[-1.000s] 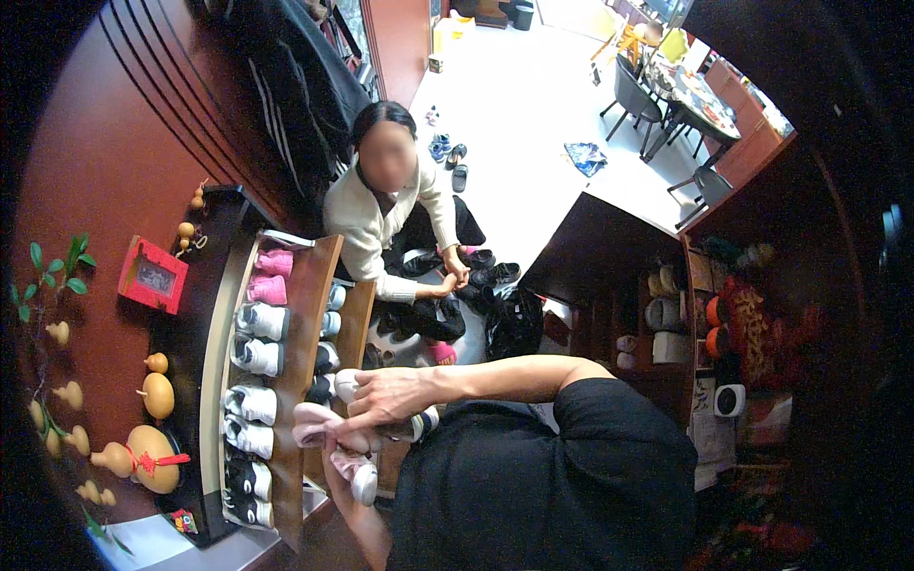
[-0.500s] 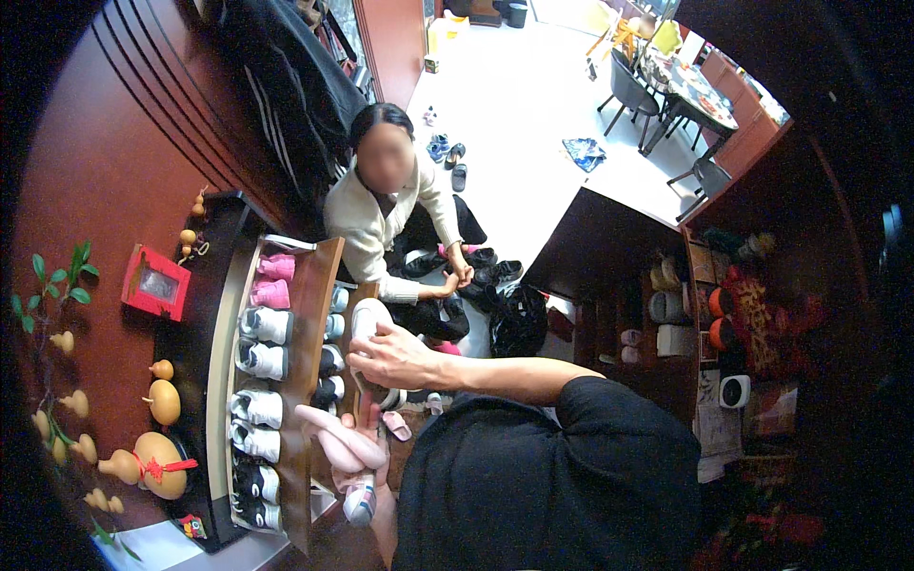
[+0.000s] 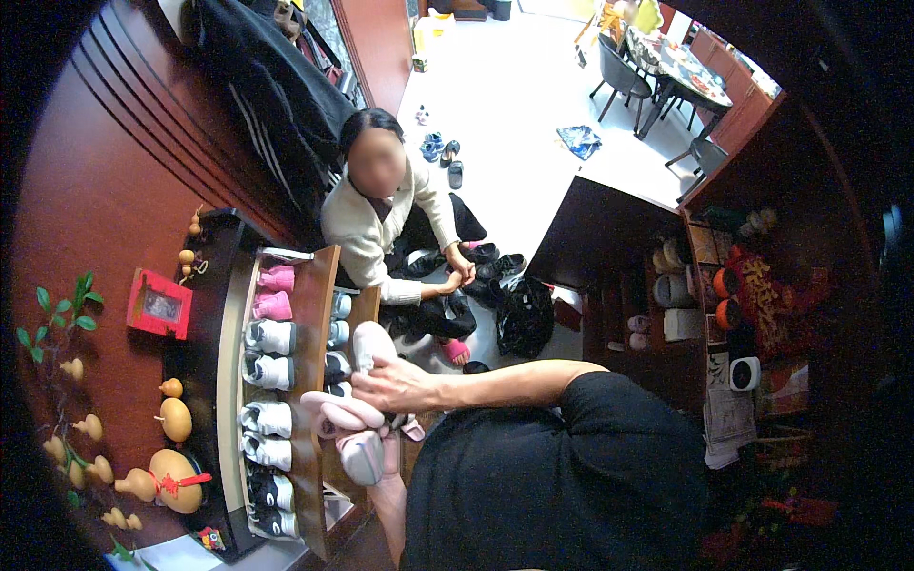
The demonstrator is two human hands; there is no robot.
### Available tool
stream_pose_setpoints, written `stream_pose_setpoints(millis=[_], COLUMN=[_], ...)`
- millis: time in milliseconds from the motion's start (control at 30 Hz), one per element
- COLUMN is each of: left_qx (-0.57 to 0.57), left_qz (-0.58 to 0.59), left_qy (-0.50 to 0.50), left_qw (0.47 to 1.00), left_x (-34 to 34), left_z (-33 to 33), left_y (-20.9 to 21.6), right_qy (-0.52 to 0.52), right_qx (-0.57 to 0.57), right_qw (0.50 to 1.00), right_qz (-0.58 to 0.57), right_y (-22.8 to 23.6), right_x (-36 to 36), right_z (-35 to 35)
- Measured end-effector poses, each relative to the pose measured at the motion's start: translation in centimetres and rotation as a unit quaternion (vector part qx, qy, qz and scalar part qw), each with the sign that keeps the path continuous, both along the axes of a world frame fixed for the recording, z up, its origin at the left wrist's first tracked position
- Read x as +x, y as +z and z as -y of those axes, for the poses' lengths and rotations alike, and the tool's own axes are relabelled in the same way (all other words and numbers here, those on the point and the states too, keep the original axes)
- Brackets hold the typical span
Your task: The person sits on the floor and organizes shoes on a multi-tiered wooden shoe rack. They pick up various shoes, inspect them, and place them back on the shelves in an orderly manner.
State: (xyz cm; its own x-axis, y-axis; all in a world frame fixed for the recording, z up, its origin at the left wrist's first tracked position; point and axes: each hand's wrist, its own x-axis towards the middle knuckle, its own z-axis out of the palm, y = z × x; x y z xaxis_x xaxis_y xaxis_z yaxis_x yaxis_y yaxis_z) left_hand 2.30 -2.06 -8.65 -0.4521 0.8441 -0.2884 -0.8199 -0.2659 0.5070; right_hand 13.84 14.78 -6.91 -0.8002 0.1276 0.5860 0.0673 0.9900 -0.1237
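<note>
Shoes (image 3: 269,368) are stowed in the tilted drawer (image 3: 309,362); unstowed, a white shoe (image 3: 369,343) is held by the right hand (image 3: 390,385), pink footwear (image 3: 350,409) seemingly by the left hand (image 3: 391,457).

A whitish, round-ended shoe (image 3: 369,343) is held just beside puffy pale-pink footwear (image 3: 347,409); nearer the body, a grey-and-white shoe (image 3: 362,459) is held, partly hidden.

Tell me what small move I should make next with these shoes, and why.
Perhaps ease the white shoe in your right hand away from the pink footwear, since both sit close together and your left hand is also full.
</note>
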Motion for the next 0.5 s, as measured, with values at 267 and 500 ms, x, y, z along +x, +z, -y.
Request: stream_pose_setpoints(millis=[267,500], left_qx=[-0.005,-0.042], left_qz=[0.029,0.094], left_qy=[-0.021,0.033], left_qw=[0.999,0.994], left_x=[-2.2,-1.3], left_z=[3.9,1.9], left_y=[-5.0,-3.2], right_qy=[0.070,-0.005], right_qx=[-0.159,-0.249], right_qw=[0.982,0.967], right_qz=[0.071,-0.052], right_y=[0.8,6.6], right_x=[1.1,2.5], right_z=[1.7,-2.2])
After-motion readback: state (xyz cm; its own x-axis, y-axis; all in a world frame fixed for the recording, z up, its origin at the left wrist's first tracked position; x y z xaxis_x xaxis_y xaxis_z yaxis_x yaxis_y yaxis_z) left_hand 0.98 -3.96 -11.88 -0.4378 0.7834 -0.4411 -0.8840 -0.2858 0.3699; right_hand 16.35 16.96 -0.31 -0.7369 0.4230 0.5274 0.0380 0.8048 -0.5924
